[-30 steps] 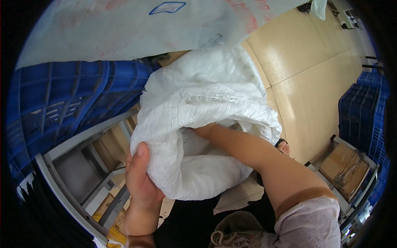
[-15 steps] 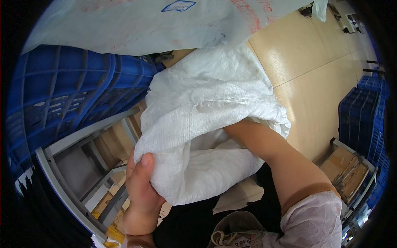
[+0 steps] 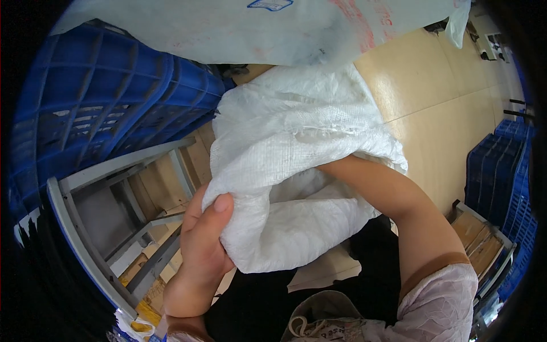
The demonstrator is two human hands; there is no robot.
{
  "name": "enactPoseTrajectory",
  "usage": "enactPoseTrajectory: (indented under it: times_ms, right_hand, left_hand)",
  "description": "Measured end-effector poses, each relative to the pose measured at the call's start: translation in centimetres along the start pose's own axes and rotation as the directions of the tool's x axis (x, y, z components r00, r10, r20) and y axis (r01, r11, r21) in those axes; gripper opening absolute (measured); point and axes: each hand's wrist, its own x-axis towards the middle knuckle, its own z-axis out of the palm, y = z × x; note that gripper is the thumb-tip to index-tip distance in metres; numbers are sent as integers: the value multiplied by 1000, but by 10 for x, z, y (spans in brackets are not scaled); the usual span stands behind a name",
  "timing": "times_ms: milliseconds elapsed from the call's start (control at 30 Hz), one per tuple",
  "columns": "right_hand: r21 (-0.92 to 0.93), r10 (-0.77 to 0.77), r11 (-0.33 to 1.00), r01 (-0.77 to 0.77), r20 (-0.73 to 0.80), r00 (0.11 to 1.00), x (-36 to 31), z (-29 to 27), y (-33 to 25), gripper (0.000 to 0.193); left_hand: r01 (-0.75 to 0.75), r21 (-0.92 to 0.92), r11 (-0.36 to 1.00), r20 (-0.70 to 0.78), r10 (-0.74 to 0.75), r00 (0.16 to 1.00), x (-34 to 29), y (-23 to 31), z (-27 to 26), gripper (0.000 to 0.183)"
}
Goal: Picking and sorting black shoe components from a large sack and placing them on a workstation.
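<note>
A white woven sack stands in front of me with its mouth gaping toward me and its upper edge folded over. My left hand grips the sack's rim at the left, thumb on the outside and the fingers partly hidden by the cloth. My right forearm reaches into the mouth from the right. The right hand itself is hidden inside the sack, so its fingers and anything in them do not show.
Blue plastic crates rest at the left above a grey metal frame. A large translucent plastic bag hangs across the far side. More blue crates and a cardboard box stand at the right. Beige tiled floor lies beyond.
My view has shifted slightly, so the sack and my left hand appear further right. My left hand keeps its hold on the rim, and my right arm is still inside the sack.
</note>
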Motion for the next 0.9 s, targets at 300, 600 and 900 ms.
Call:
enactPoseTrajectory:
  times_ms: [300,600,900]
  right_hand:
    - [57,25,998,-29,72,997,-7,-27,-6,32]
    - [105,41,993,-54,127,991,-17,-73,-13,30]
    - [623,456,315,-716,562,690,-48,-169,-57,23]
  left_hand:
    - [-39,24,999,-23,40,999,5,-5,3,45]
    - [-71,60,996,19,70,997,16,-12,6,43]
    - [-70,88,994,38,67,997,37,13,52,39]
